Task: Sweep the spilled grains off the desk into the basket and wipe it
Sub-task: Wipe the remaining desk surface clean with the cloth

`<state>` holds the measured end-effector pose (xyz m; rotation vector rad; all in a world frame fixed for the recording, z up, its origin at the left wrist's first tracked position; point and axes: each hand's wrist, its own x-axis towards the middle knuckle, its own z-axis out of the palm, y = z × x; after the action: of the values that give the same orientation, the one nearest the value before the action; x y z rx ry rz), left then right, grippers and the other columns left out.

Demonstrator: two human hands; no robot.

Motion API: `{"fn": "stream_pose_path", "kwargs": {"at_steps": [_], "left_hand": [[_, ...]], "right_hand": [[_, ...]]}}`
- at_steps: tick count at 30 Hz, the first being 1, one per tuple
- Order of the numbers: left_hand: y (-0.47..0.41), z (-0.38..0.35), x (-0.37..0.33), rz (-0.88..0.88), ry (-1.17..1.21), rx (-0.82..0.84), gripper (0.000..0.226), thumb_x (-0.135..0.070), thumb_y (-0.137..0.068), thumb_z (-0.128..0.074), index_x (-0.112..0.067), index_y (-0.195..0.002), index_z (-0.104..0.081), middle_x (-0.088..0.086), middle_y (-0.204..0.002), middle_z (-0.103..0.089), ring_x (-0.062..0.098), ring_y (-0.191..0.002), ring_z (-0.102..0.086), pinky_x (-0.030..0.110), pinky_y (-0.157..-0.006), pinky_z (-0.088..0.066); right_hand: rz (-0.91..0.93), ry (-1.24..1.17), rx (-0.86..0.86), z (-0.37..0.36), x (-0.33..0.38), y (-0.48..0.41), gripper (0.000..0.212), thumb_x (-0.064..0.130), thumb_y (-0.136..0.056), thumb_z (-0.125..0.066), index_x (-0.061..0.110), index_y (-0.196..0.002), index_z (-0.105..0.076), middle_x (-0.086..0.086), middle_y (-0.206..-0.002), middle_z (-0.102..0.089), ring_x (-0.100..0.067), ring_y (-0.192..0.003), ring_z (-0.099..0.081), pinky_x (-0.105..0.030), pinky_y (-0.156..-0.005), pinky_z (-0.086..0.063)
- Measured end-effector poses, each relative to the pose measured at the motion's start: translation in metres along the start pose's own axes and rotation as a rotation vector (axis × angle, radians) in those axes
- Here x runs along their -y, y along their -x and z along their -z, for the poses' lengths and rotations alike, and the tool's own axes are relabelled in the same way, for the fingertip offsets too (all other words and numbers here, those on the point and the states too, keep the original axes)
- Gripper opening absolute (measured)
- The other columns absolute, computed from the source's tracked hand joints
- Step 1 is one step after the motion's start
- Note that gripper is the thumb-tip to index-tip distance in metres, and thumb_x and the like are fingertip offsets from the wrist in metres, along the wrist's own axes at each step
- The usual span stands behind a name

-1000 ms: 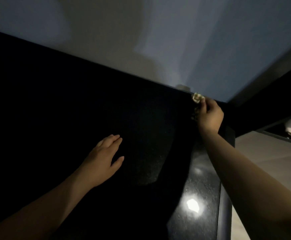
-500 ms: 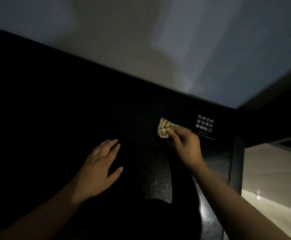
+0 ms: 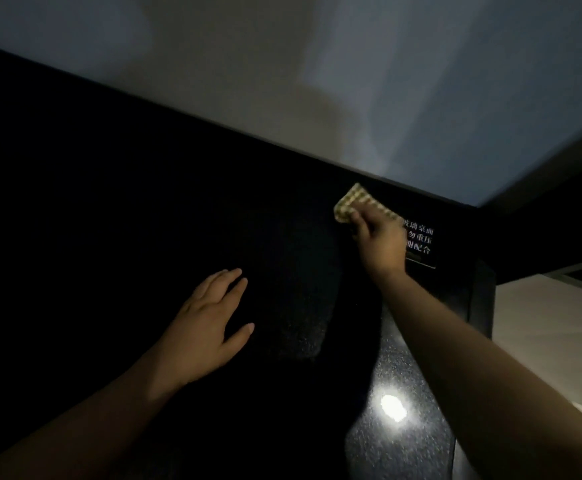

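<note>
- The desk [image 3: 92,237] is a black, glossy slab that fills the left and middle of the view. Its far edge meets a pale wall [image 3: 248,81].
- The left hand [image 3: 206,327] lies palm-down on the middle of the desk, well back from the far edge. Its fingers are straight and slightly spread, the thumb is out to the side, and it holds nothing.
- A checked cloth [image 3: 348,202], yellowish and pale, sits bunched on the desk just short of the far edge, toward the desk's right end.
- The right hand [image 3: 381,244] grips the cloth from the near side, with its fingers curled over the cloth and pressing it onto the desk top. Its forearm stretches across the desk's right end.
- A small dark sign [image 3: 421,245] with white characters lies near the desk's far right corner. It is just beside the right hand and partly covered by it.
- A bright spot of glare [image 3: 392,407] shines on the near right part of the desk.
- Fine pale specks [image 3: 386,368] show around the glare. Whether they are grains or the desk's finish cannot be told.
- A pale floor [image 3: 542,334] shows past the desk's right edge.
</note>
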<state>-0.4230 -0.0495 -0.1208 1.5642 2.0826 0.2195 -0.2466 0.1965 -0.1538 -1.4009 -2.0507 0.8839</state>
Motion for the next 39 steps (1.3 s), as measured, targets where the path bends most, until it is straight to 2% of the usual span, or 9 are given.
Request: {"fn": "stream_pose_path", "kwargs": {"at_steps": [3,6,12,20,25,28,31,35,39], "left_hand": [[0.003,0.001,-0.001,-0.017,-0.004,-0.004,0.080,-0.064,-0.085,-0.032,-0.020,-0.151,-0.019,-0.009,-0.158,-0.004,0.010,-0.144,0.003,0.024,-0.112,-0.006],[0.003,0.002,0.001,-0.026,-0.011,0.021,0.074,-0.055,-0.092,-0.042,-0.019,-0.151,-0.017,-0.007,-0.159,-0.002,0.012,-0.145,0.004,0.024,-0.112,-0.005],[0.004,0.002,0.005,-0.042,-0.025,0.041,0.072,-0.051,-0.093,-0.044,-0.019,-0.152,-0.016,-0.005,-0.159,-0.001,0.013,-0.145,0.004,0.028,-0.115,-0.007],[0.003,0.011,0.007,-0.042,-0.016,0.039,0.065,-0.047,-0.094,-0.045,-0.017,-0.149,-0.027,-0.004,-0.156,-0.014,0.013,-0.143,-0.011,0.031,-0.116,-0.022],[0.028,0.020,0.015,-0.063,-0.003,0.029,0.059,-0.042,-0.095,-0.047,-0.018,-0.147,-0.032,-0.005,-0.153,-0.023,0.011,-0.140,-0.020,0.032,-0.114,-0.027],[0.053,0.019,0.025,-0.083,-0.013,0.038,0.059,-0.042,-0.094,-0.047,-0.019,-0.147,-0.032,-0.006,-0.153,-0.024,0.009,-0.140,-0.021,0.030,-0.114,-0.027],[0.075,0.016,0.034,-0.071,-0.025,0.060,0.060,-0.042,-0.094,-0.047,-0.021,-0.148,-0.030,-0.007,-0.153,-0.022,0.009,-0.140,-0.018,0.029,-0.115,-0.025],[0.101,0.012,0.044,-0.059,-0.040,0.065,0.060,-0.042,-0.095,-0.048,-0.021,-0.148,-0.029,-0.007,-0.154,-0.021,0.009,-0.140,-0.017,0.031,-0.115,-0.026],[0.123,0.010,0.060,-0.084,-0.028,0.060,0.060,-0.043,-0.094,-0.047,-0.021,-0.148,-0.030,-0.008,-0.154,-0.021,0.008,-0.140,-0.017,0.029,-0.115,-0.025]], "right_hand": [[0.078,-0.079,0.099,-0.002,0.005,0.065,0.024,0.022,-0.094,-0.059,0.015,-0.115,-0.069,0.000,-0.117,-0.069,-0.010,-0.111,-0.061,-0.023,-0.098,-0.046],[-0.033,-0.250,0.178,0.006,0.017,0.114,0.016,0.022,-0.095,-0.058,0.024,-0.101,-0.073,0.013,-0.098,-0.073,-0.001,-0.092,-0.066,-0.025,-0.081,-0.052],[-0.057,-0.281,-0.208,0.040,0.018,0.085,0.020,0.018,-0.095,-0.058,0.014,-0.109,-0.071,0.006,-0.095,-0.071,-0.001,-0.084,-0.065,-0.016,-0.074,-0.051],[-0.017,-0.079,-0.020,-0.017,0.010,0.138,0.026,0.013,-0.093,-0.061,0.013,-0.119,-0.067,0.003,-0.122,-0.064,-0.007,-0.116,-0.056,-0.013,-0.102,-0.036],[-0.083,-0.306,0.178,-0.011,0.052,0.230,0.023,0.015,-0.094,-0.059,0.031,-0.104,-0.072,0.020,-0.105,-0.070,0.002,-0.101,-0.064,-0.020,-0.089,-0.050],[-0.163,-0.390,-0.019,-0.004,0.060,0.220,0.018,0.017,-0.094,-0.059,0.026,-0.103,-0.072,0.012,-0.097,-0.073,-0.004,-0.093,-0.068,-0.027,-0.083,-0.055],[-0.135,-0.269,-0.212,0.003,0.054,0.173,0.020,0.021,-0.094,-0.059,0.015,-0.110,-0.071,0.002,-0.099,-0.073,-0.006,-0.089,-0.067,-0.017,-0.080,-0.051],[-0.070,0.003,-0.020,-0.017,0.033,0.165,0.025,0.020,-0.094,-0.059,0.015,-0.116,-0.069,-0.005,-0.120,-0.067,-0.020,-0.114,-0.061,-0.031,-0.101,-0.046],[-0.065,-0.027,0.014,-0.037,0.042,0.240,0.029,0.017,-0.093,-0.061,0.020,-0.121,-0.067,0.006,-0.132,-0.057,-0.009,-0.127,-0.048,-0.018,-0.107,-0.031]]}}
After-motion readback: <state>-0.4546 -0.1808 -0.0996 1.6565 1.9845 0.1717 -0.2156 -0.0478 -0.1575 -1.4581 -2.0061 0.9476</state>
